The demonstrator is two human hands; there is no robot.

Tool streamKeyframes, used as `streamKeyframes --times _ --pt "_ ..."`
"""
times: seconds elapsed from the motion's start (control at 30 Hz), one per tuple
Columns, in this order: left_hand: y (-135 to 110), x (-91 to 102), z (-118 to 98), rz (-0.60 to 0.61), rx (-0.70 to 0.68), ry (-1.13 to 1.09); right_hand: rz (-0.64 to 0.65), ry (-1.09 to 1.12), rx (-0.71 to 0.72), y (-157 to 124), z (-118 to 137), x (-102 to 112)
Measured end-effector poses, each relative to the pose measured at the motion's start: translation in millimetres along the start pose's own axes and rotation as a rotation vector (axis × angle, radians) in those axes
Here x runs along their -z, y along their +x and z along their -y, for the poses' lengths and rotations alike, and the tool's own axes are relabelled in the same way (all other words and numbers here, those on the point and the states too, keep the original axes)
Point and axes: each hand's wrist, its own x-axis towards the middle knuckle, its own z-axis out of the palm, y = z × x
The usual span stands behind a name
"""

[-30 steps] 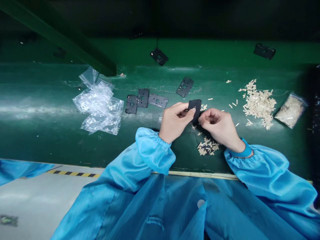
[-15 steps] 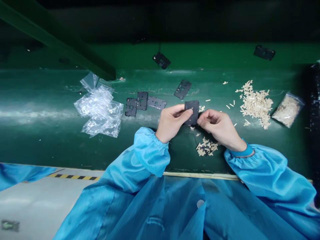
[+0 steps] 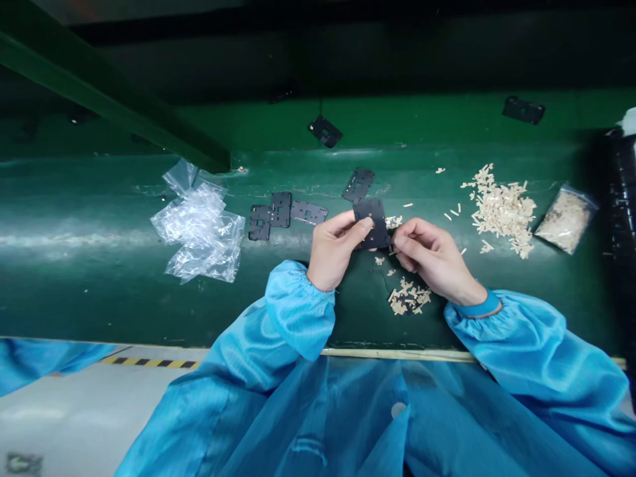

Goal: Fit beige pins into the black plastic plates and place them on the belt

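Note:
Between the thumb and fingers of my left hand (image 3: 334, 250) is a flat black plastic plate (image 3: 375, 228) with small holes, raised over the green bench. At its right edge my right hand (image 3: 431, 255) is closed in a pinch. A small dark sliver shows at those fingertips, too small to name. Below the hands lies a little heap of cream-coloured slips (image 3: 408, 297) mixed with dark bits. Another black plate (image 3: 358, 184) rests just beyond the held one, partly behind it.
Several black plates (image 3: 281, 209) lie left of my hands, beside a pile of clear plastic bags (image 3: 199, 225). Farther back are two dark plates (image 3: 324, 131). To the right are a larger heap of cream slips (image 3: 504, 212) and a filled clear bag (image 3: 567, 218). A green beam (image 3: 124, 99) slants overhead.
The held plate has shifted slightly left and turned a little. My right fingers have drawn slightly away from its edge, and a dark sliver now shows there. The whole view has tilted slightly.

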Motion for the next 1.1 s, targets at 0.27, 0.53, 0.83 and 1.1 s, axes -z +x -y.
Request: streamKeyframes --times 0.27,0.53,0.83,1.1 --pt "-3 -0.6 3 0.014 0.046 -0.003 0.052 0.054 -0.059 -2 2 -2" --pt "-6 -5.8 -4 0.155 0.273 -0.228 0.307 0.361 -0.23 -1 5 -3" --pt "-10 -14.3 -2 0.019 0.27 -0.256 0.163 0.175 -0.018 -1 -1 -7" --pt "-18 -22.8 -3 -0.086 0.281 -0.349 -0.029 -0.138 0.251 -5 -13 -15"
